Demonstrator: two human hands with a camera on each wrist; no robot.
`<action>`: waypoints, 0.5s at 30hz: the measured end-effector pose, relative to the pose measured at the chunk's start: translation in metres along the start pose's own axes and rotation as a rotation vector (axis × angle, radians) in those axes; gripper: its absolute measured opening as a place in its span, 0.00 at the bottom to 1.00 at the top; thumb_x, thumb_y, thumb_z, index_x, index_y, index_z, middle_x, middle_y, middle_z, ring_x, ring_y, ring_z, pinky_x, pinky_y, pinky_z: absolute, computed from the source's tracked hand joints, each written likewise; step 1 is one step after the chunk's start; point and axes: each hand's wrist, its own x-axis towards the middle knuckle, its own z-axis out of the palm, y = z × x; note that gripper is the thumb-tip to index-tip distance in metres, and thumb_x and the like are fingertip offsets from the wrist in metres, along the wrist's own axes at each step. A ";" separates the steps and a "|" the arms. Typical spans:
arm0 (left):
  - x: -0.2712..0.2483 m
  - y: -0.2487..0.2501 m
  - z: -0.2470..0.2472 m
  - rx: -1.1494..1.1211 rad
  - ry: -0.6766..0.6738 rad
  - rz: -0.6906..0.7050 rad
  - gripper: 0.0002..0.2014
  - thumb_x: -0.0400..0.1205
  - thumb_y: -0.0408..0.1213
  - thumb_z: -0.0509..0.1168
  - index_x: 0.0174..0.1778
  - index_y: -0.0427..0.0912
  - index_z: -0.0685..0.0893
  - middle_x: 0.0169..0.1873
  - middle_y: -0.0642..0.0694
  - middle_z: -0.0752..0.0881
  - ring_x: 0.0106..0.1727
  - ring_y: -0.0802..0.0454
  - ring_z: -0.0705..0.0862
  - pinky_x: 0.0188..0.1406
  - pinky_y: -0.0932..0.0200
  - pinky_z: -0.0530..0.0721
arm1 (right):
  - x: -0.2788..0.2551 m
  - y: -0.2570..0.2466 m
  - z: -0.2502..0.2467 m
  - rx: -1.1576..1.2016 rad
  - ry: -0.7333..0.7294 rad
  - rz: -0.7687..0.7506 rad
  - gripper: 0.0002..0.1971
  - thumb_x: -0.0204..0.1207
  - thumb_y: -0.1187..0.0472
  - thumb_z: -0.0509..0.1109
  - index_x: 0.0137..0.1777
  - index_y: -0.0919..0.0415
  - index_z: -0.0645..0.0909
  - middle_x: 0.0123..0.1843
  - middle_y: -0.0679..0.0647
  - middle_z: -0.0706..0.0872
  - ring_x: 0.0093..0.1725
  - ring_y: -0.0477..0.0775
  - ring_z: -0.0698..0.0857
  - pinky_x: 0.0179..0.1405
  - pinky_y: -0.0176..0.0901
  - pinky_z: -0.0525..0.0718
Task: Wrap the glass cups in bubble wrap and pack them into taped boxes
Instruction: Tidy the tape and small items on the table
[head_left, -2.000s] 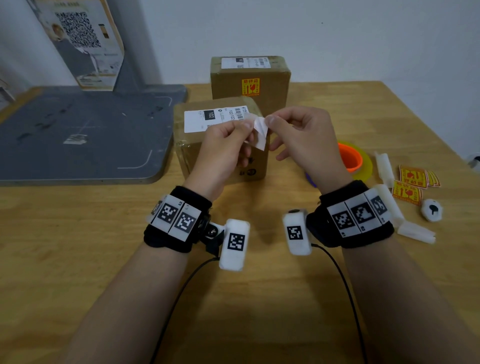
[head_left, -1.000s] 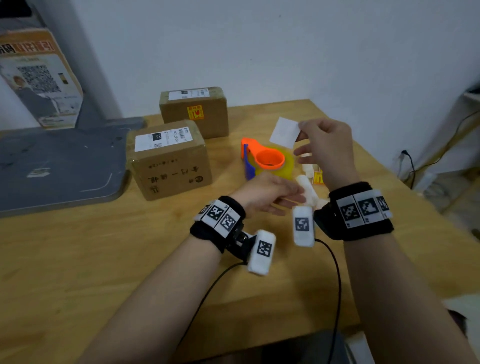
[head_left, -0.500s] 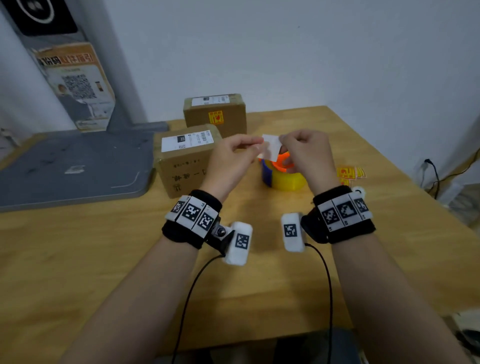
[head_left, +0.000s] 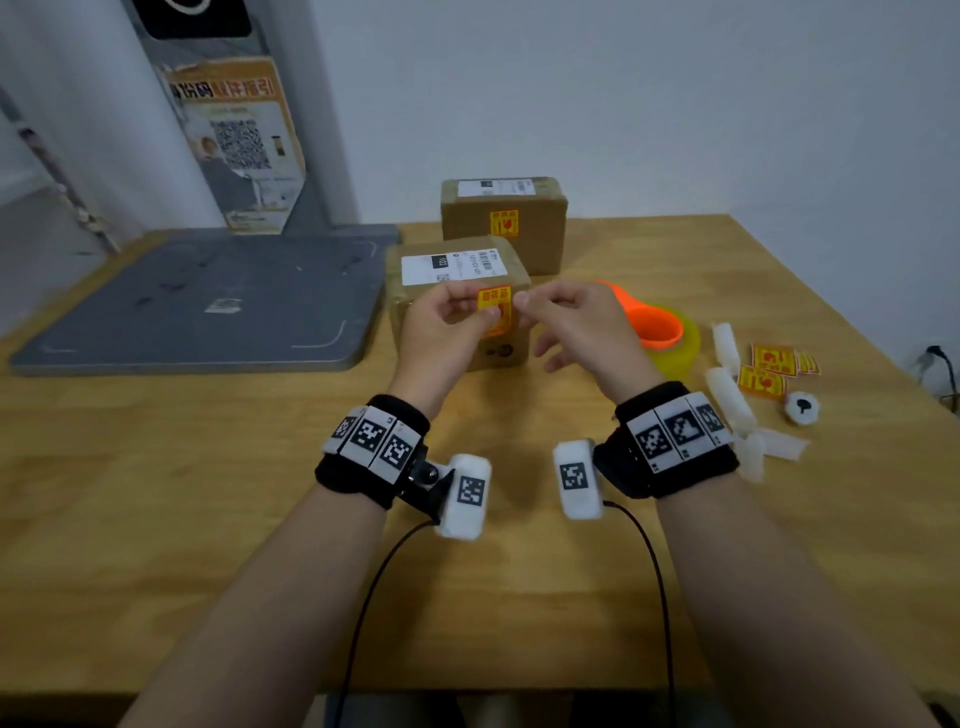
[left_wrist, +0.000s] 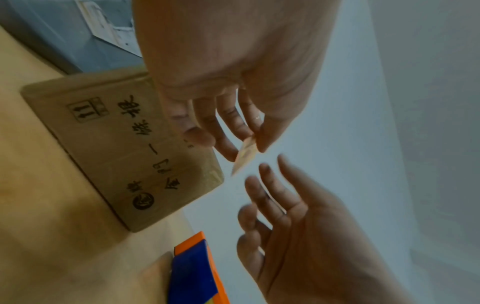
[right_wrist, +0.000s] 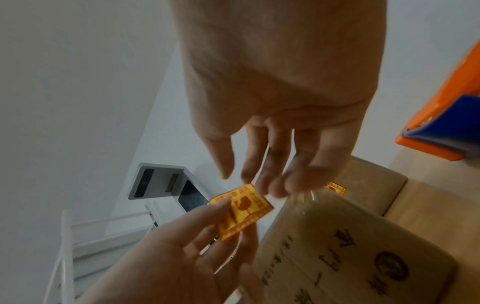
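Note:
Two taped cardboard boxes stand on the wooden table: a near box (head_left: 415, 332) (left_wrist: 116, 148) (right_wrist: 350, 246) with a white shipping label, and a far box (head_left: 535, 228) bearing an orange sticker. My left hand (head_left: 485, 312) (left_wrist: 255, 142) (right_wrist: 231, 218) pinches an orange-yellow fragile sticker (head_left: 496, 297) (left_wrist: 242, 158) (right_wrist: 244, 209) in the air above the near box's front edge. My right hand (head_left: 524, 299) (left_wrist: 270, 181) (right_wrist: 249, 179) hovers beside it, fingers straight, tips close to the sticker's corner and holding nothing. No glass cup or bubble wrap shows.
An orange tape dispenser (head_left: 660, 332) with a yellowish roll sits right of the near box. Further right lie spare orange stickers (head_left: 769, 369), white curled paper scraps (head_left: 727, 395) and a small white round device (head_left: 802, 408). A grey platform (head_left: 208, 296) fills the left.
Both hands held a white piece half a second ago. Now only the left hand holds the sticker, orange face showing, lower and over the near box; the right hand has let go.

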 end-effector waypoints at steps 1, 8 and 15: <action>0.001 -0.002 -0.005 -0.029 0.014 -0.029 0.10 0.83 0.33 0.73 0.60 0.44 0.89 0.52 0.50 0.93 0.51 0.58 0.90 0.39 0.68 0.83 | 0.003 0.003 0.001 -0.025 0.027 0.002 0.06 0.81 0.53 0.77 0.51 0.53 0.91 0.41 0.49 0.91 0.27 0.47 0.84 0.23 0.42 0.82; 0.006 -0.017 -0.028 -0.121 -0.069 -0.129 0.09 0.86 0.34 0.70 0.61 0.47 0.88 0.53 0.50 0.94 0.56 0.50 0.91 0.49 0.47 0.87 | 0.015 0.012 0.018 -0.080 -0.047 0.020 0.04 0.78 0.55 0.81 0.48 0.54 0.92 0.32 0.50 0.86 0.23 0.44 0.78 0.20 0.39 0.75; 0.007 -0.035 -0.031 -0.024 0.061 -0.072 0.12 0.82 0.32 0.75 0.61 0.47 0.90 0.48 0.50 0.94 0.50 0.56 0.92 0.49 0.52 0.92 | 0.024 0.027 0.028 -0.144 0.001 -0.054 0.03 0.77 0.58 0.82 0.44 0.55 0.91 0.32 0.46 0.85 0.23 0.34 0.77 0.24 0.25 0.73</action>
